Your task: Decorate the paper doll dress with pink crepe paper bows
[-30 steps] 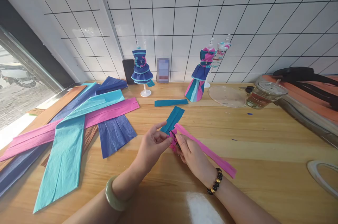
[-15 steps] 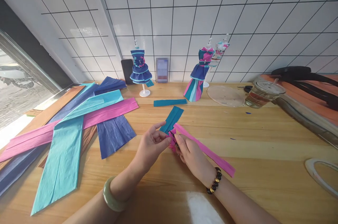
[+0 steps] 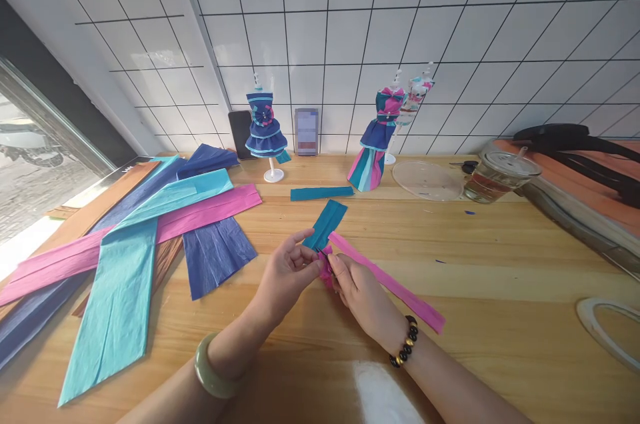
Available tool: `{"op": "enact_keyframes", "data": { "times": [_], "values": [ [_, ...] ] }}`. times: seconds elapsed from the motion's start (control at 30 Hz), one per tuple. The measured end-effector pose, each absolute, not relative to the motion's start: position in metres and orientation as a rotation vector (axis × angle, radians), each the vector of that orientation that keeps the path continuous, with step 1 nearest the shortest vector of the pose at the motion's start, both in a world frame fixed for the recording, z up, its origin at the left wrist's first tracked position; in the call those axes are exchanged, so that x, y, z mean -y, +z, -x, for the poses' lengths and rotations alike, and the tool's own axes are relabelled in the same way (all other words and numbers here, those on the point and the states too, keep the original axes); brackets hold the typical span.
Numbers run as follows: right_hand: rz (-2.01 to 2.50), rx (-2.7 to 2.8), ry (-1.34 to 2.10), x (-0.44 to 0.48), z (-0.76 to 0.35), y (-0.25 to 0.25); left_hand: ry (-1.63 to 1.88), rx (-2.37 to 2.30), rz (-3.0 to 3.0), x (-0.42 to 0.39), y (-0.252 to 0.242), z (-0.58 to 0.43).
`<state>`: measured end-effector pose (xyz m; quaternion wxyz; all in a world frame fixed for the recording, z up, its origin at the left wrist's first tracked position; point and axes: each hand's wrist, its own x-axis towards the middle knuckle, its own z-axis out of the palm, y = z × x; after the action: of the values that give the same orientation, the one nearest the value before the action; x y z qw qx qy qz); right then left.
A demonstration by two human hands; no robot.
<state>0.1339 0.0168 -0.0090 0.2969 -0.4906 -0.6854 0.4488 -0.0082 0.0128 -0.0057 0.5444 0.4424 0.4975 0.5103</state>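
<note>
In the head view, my left hand (image 3: 295,269) pinches a small crumpled piece of pink crepe paper (image 3: 327,277) between thumb and fingers. My right hand (image 3: 359,287) is closed on what look like small dark scissors (image 3: 325,253), mostly hidden by the fingers, their dark tip at the pink piece. Just beyond my fingers lies a teal paper strip (image 3: 327,223), partly covered by my left hand. A long pink strip (image 3: 393,287) slants across the table beside my right hand. Farther back rests a narrow teal strip (image 3: 321,193).
Overlapping turquoise (image 3: 127,297), pink and blue crepe strips (image 3: 215,257) cover the left side. Small dress stands (image 3: 267,137), (image 3: 377,137) and a phone (image 3: 307,133) line the tiled wall. A clear disc (image 3: 427,181), a glass (image 3: 500,177) and a tape roll (image 3: 593,317) are right.
Both hands stay at nearly the same spot, the pink piece still between them. The dark tip has shifted slightly. The strips on the table lie as before.
</note>
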Motion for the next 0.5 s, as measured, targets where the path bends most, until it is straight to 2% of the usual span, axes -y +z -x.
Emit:
{"op": "enact_keyframes", "data": {
  "times": [0.5],
  "values": [
    [1.298, 1.781, 1.221, -0.0181, -0.1329, -0.0139, 1.177, -1.127, -0.989, -0.0129, -0.0059, 0.0097]
  ]
}}
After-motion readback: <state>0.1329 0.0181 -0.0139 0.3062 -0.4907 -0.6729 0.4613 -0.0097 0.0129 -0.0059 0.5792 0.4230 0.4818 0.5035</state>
